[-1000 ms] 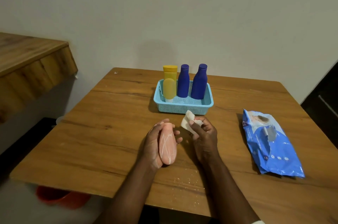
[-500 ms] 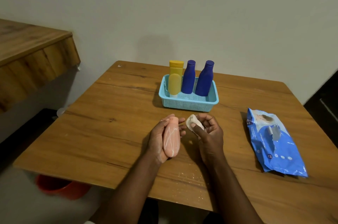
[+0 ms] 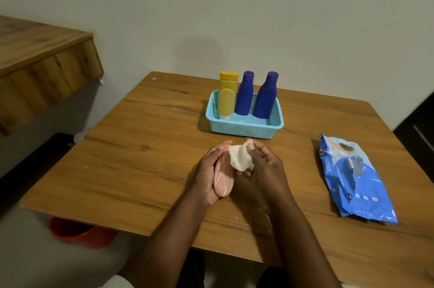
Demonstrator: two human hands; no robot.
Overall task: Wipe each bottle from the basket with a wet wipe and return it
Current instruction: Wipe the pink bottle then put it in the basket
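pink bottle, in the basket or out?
Out. The left hand holds the pink bottle above the table, in front of the basket.

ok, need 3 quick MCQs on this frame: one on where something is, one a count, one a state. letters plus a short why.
1. Where does the blue wipes pack lie on the table?
A. to the right of the hands
B. inside the basket
C. at the far left edge

2. How many bottles stand in the basket?
A. one
B. three
C. five

3. What is the state of the peach bottle?
A. standing in the basket
B. lying alone on the table
C. held in the left hand while the right hand presses a white wipe to its upper end

Answers:
1. A, the pack sits apart, right of both hands.
2. B, one yellow bottle and two dark blue bottles.
3. C, fingers wrap it and the wipe touches it.
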